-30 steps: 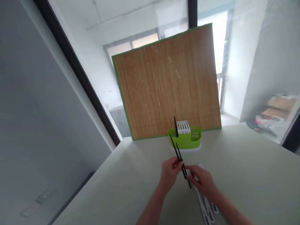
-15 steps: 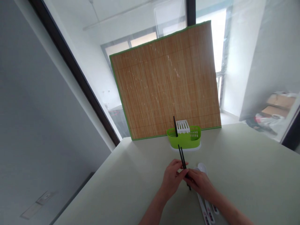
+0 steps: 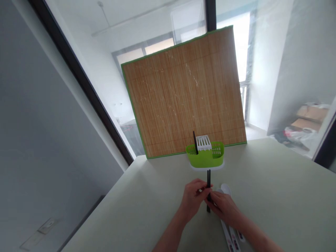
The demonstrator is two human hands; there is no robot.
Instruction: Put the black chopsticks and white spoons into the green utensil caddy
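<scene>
A pair of black chopsticks [image 3: 209,178] stands nearly upright in the view, pinched between both hands. My left hand [image 3: 193,196] closes its thumb and fingers on them from the left. From the right, my right hand [image 3: 223,204] grips them slightly lower, its fingertips against the left thumb. Beyond the hands is a green cutlery basket [image 3: 203,161] with a white slotted insert [image 3: 203,142]. Another dark chopstick or pair [image 3: 195,142] leans in its left compartment. Several white spoons [image 3: 226,189] lie partly under my right hand and forearm.
A bamboo mat [image 3: 183,98] with green edging stands upright behind the basket, against the glass. The pale table [image 3: 126,210] extends to both sides, with a grey wall [image 3: 47,140] at the left. Cardboard boxes [image 3: 312,113] are visible beyond the glass at the right.
The chopsticks have turned from a leftward slant to nearly vertical, and their upper tips have drawn closer together and lower. Both hands keep their hold in about the same spot.
</scene>
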